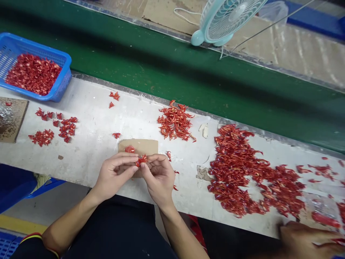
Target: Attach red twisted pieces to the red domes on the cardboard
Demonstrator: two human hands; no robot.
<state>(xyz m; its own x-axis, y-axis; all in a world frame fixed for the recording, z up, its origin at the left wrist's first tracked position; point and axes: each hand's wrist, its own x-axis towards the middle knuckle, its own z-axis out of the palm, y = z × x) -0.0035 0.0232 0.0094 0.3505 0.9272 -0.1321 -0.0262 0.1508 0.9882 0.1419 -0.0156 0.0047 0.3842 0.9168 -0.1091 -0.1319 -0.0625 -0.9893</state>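
My left hand and my right hand meet over the near edge of the white bench, both pinching one small red piece between their fingertips. Just beyond them lies a brown cardboard square with a round red piece on it. A small heap of red pieces with yellow edges lies further back. A large spread of the same red pieces covers the bench to the right.
A blue basket full of red pieces stands at the back left, with small sorted clusters in front of it. A green belt runs behind the bench. A pale blue fan stands beyond. Another person's hand rests at bottom right.
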